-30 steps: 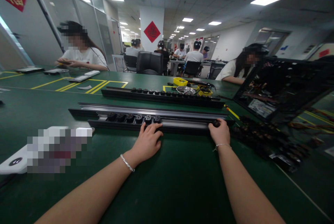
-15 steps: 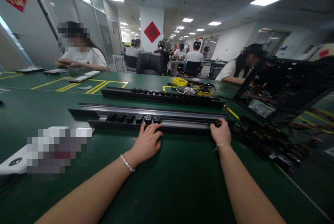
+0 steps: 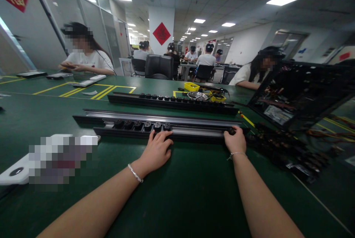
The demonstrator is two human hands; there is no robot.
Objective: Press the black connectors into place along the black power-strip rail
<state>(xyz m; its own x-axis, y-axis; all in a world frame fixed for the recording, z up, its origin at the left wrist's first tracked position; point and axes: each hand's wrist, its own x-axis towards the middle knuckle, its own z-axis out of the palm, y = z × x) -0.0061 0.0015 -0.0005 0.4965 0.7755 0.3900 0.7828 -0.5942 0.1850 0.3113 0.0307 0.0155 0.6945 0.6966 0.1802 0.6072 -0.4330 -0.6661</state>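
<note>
Across the green table in front of me lies a long black metal channel (image 3: 198, 133) with a shiny inside. A row of black round-topped modules (image 3: 148, 126), resembling power sockets, sits in its left half. My left hand (image 3: 158, 148) rests on the channel's near edge by the rightmost modules, fingers stretched and spread, gripping nothing. At the channel's right end, my right hand (image 3: 235, 141) has its fingers closed round a small black part (image 3: 230, 131), mostly hidden by them. Just behind runs another long black channel piece (image 3: 91, 115).
Farther back is a black strip (image 3: 124, 99) filled with modules. Yellow bins (image 3: 192, 87) and a metal dish (image 3: 197, 96) stand beyond it. Black parts with cables (image 3: 288, 145) heap at right, below a large black bin (image 3: 310, 93). A white device (image 3: 16, 171) lies left. Co-workers sit across the table.
</note>
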